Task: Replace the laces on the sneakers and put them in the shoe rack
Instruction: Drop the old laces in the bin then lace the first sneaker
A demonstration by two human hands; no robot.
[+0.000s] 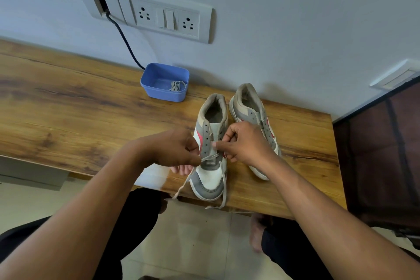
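Wooden worktop (68, 102): between the hands sits a sneaker (209, 179), its lace (184, 185) through only the lowest eyelets. The left hand (172, 148) pinches the lace; the right hand (245, 143) pinches the sneaker's eyelet edge. Lacing looks barely begun; next, feed an end upward.

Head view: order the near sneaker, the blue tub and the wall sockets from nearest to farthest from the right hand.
1. Near sneaker: in front; the right hand pinches its lace.
2. Blue tub: back-left of the hand.
3. Wall sockets: highest, above the tub.
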